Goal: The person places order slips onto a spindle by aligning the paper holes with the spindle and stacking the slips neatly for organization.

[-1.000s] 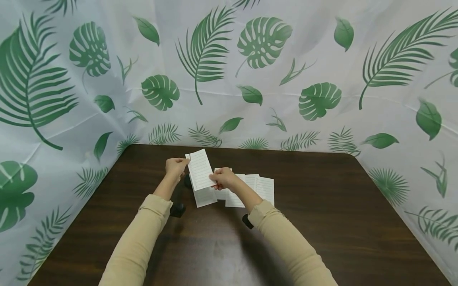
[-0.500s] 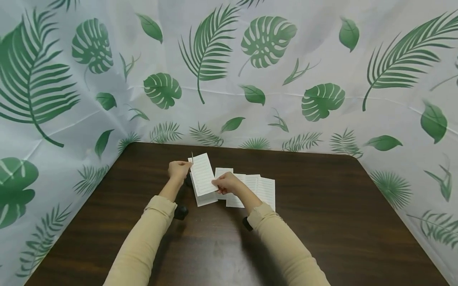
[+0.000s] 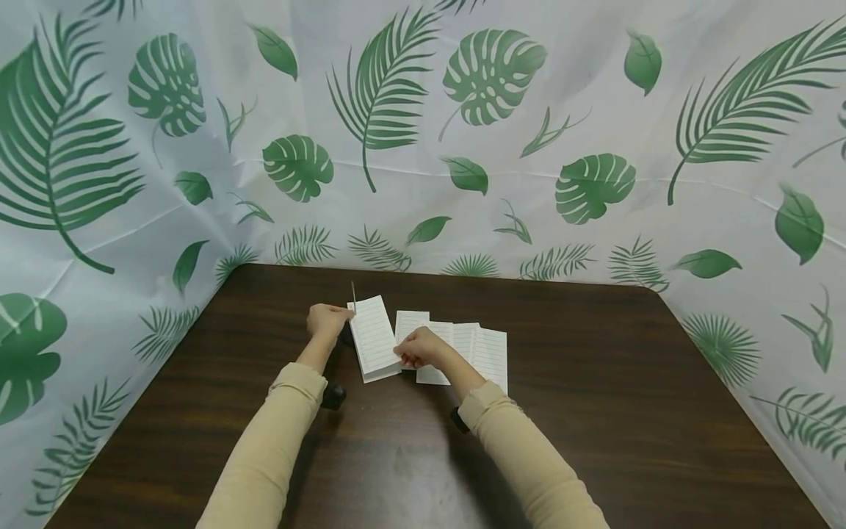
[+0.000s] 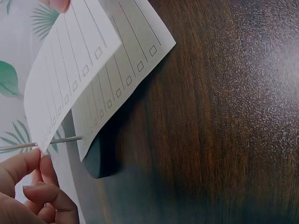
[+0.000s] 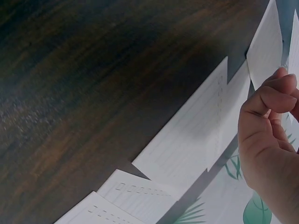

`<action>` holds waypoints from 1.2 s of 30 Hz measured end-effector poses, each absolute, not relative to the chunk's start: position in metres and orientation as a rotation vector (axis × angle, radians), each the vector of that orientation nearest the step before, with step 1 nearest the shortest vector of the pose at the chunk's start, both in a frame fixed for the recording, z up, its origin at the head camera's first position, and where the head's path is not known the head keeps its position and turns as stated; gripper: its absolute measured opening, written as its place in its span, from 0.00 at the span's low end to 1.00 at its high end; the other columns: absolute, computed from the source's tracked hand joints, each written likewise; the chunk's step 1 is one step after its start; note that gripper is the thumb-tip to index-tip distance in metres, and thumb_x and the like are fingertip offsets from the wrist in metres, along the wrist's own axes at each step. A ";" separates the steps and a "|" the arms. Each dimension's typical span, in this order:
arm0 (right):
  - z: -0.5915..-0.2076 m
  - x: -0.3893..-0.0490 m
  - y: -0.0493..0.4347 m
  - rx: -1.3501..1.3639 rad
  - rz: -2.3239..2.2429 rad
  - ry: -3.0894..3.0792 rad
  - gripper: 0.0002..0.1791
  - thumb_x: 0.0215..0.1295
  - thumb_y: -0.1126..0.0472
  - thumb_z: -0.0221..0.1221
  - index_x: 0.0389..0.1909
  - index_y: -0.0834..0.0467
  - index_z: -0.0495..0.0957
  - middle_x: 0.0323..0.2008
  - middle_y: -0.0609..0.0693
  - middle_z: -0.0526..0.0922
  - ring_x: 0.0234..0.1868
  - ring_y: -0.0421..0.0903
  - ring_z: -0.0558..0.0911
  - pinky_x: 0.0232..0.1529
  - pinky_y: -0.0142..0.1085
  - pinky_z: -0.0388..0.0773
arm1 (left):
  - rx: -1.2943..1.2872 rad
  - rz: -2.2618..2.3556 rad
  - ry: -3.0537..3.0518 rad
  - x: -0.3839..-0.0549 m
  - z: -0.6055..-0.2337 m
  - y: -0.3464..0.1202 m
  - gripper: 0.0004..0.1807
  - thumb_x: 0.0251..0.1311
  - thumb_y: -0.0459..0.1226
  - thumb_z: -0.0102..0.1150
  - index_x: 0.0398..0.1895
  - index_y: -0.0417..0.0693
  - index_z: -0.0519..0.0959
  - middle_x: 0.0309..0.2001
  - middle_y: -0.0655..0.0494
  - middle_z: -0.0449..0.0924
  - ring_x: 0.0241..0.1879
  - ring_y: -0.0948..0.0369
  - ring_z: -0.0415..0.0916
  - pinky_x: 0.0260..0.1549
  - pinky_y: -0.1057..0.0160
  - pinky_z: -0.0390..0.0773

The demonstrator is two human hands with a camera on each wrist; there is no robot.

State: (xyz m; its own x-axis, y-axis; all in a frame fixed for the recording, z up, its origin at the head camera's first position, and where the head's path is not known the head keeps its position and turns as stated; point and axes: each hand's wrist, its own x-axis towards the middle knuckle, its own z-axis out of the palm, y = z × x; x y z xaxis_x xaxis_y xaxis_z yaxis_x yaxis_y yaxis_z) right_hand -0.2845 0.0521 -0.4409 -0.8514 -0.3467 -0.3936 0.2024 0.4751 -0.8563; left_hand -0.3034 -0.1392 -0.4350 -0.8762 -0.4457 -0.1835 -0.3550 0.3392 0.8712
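A lined checklist sheet is held between both hands over the left-middle of the table. My left hand pinches its far left corner, right beside a thin upright metal spike. In the left wrist view the spike passes through that corner. Below, a second checklist sheet is also on the spike, above a black base. My right hand pinches the upper sheet's near right corner. A gap shows between the two sheets in the left wrist view.
To the right, several checklist sheets lie overlapping on the dark wooden table, partly behind the right hand and wrist. A white leaf-print curtain stands behind the table and along its sides.
The upper sheet has come down along the spike, closer to the sheet below, and more of the spike shows above it. Both hands have lowered with it.
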 end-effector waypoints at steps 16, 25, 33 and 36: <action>-0.469 -0.290 0.055 -0.123 -1.304 2.263 0.09 0.60 0.67 0.57 0.27 0.72 0.79 0.13 0.50 0.78 0.12 0.38 0.69 0.13 0.27 0.62 | 0.770 -1.461 -2.632 -0.302 -0.445 -0.134 0.12 0.56 0.38 0.62 0.38 0.39 0.85 0.46 0.41 0.82 0.48 0.44 0.77 0.46 0.51 0.80; -0.495 -0.306 0.055 -0.300 -1.210 2.387 0.13 0.58 0.61 0.61 0.17 0.63 0.81 0.13 0.52 0.81 0.12 0.41 0.76 0.13 0.31 0.73 | 0.807 -1.328 -2.693 -0.302 -0.447 -0.132 0.11 0.56 0.39 0.61 0.36 0.40 0.85 0.43 0.43 0.84 0.44 0.45 0.79 0.39 0.52 0.82; -0.463 -0.283 0.048 -0.352 -1.075 2.543 0.13 0.58 0.67 0.59 0.17 0.68 0.81 0.10 0.51 0.78 0.10 0.39 0.73 0.11 0.26 0.69 | 0.855 -1.234 -2.740 -0.304 -0.450 -0.131 0.10 0.58 0.37 0.56 0.35 0.40 0.84 0.42 0.43 0.84 0.43 0.45 0.80 0.37 0.51 0.82; -0.460 -0.280 0.048 -0.372 -1.034 2.573 0.14 0.59 0.66 0.59 0.16 0.68 0.80 0.09 0.48 0.76 0.10 0.37 0.71 0.11 0.24 0.67 | 0.832 -1.205 -2.754 -0.304 -0.451 -0.130 0.10 0.57 0.36 0.55 0.34 0.40 0.84 0.42 0.42 0.83 0.43 0.45 0.80 0.38 0.50 0.82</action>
